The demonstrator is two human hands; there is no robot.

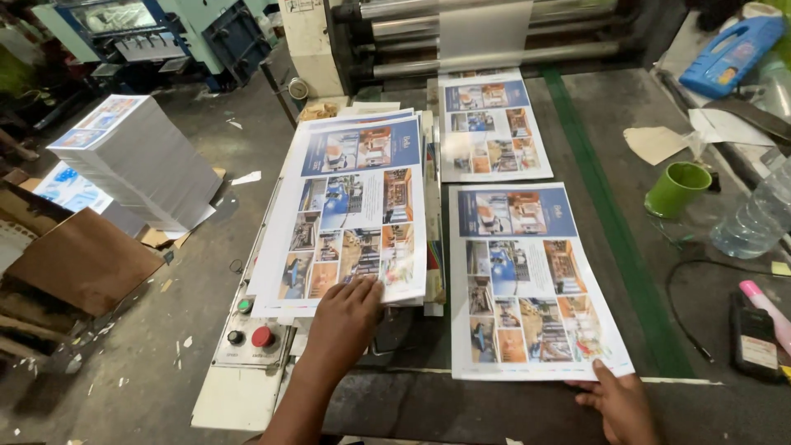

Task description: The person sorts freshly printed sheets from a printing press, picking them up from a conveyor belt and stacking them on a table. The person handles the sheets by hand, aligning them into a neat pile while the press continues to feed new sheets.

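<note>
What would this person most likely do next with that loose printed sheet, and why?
Probably slide the loose sheet leftward onto the stack: the right hand grips its near edge, while the left hand rests flat on the stack beside it.

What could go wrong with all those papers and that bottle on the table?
The right hand grips the loose printed sheet at its near corner, so a pull might crease it. The stack of sheets under the left hand looks a bit uneven and could slide apart. The water bottle lies near the prints; if it leaks, paper may get wet.
</note>
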